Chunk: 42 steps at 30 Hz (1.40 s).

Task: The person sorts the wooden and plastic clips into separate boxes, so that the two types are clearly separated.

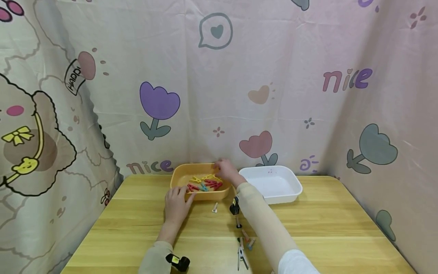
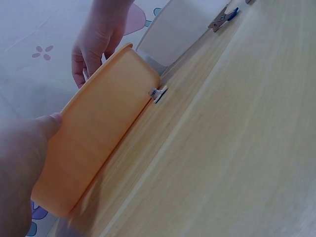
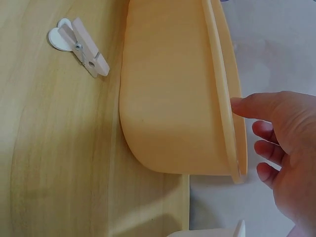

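The printed curtain behind the table carries the word "nice" twice: once in pink and purple letters at the upper right of the head view, once at lower centre-left, just above the table edge. At the upper left, a small tag drawing on it reads "HAPPY", partly folded.

Matt orange plastic tub, smooth wood-grain table, printed cloth backdrop

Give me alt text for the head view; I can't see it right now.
A person's right hand reaches into an orange plastic tub of coloured clothespins, while the left hand rests against its front wall. An empty white plastic tub sits beside it on the wooden table, with loose clothespins nearer the person.
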{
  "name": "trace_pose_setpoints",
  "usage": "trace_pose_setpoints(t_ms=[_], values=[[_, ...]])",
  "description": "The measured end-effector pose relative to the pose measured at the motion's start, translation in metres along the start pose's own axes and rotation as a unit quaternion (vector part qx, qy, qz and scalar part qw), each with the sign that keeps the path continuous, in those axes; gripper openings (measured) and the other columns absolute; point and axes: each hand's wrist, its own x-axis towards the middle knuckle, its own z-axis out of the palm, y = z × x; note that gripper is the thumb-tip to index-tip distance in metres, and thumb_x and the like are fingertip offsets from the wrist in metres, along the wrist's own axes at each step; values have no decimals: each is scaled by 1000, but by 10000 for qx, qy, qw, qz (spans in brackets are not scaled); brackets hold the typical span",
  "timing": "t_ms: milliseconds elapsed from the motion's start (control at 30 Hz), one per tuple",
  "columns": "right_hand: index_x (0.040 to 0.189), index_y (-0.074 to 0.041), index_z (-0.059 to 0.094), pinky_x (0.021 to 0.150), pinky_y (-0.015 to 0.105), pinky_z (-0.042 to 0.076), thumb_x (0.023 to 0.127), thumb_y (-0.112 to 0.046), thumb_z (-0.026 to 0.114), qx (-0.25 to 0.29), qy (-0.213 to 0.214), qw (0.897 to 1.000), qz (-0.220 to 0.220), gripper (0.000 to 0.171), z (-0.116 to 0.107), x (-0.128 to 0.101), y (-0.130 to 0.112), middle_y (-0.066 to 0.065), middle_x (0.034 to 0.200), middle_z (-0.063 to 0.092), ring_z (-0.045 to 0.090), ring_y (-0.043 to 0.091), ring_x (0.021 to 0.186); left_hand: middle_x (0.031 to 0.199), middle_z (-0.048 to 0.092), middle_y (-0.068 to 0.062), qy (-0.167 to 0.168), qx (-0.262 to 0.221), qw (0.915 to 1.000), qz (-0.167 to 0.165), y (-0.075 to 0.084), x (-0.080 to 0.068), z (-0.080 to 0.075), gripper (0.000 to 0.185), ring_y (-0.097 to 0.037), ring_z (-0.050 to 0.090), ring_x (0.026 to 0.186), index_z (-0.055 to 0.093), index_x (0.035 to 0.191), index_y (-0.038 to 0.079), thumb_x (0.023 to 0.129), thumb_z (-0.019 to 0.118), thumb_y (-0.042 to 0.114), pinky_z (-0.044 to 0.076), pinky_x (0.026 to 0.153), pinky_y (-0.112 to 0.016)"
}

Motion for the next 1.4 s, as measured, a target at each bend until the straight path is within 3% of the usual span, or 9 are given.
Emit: trace_pose_setpoints(t_ms=[300,667,1100,1400], values=[[118,-7,67,94,41,49,87,-9,71,55,30,10000,-18,31,-2,-3,3,12,116,58,54,28,107,90,62,-11,-108,16,9999,-66,1,0,-1,34,-32,55,89,66,94,8,82,77,38,41,86,-47],[118,-8,66,94,39,50,90,-14,69,-26,99,9996,-254,29,-18,-15,2,9,123,56,55,25,110,88,61,-11,46,8,10000,24,1,2,0,33,-32,54,86,66,92,7,81,78,37,42,84,-46],[108,-6,69,87,38,51,87,-17,73,-365,573,9932,-944,24,-35,-37,7,10,109,60,58,25,100,88,60,-12,76,-17,10000,56,-1,2,0,34,-32,53,85,66,94,6,81,78,36,41,84,-47],[108,-8,69,81,36,49,88,-21,73,-485,562,9917,-1050,25,-45,-59,8,13,106,61,54,22,91,88,60,-12,87,-29,10000,30,-1,0,1,35,-33,53,85,67,95,5,81,78,36,41,85,-48]])
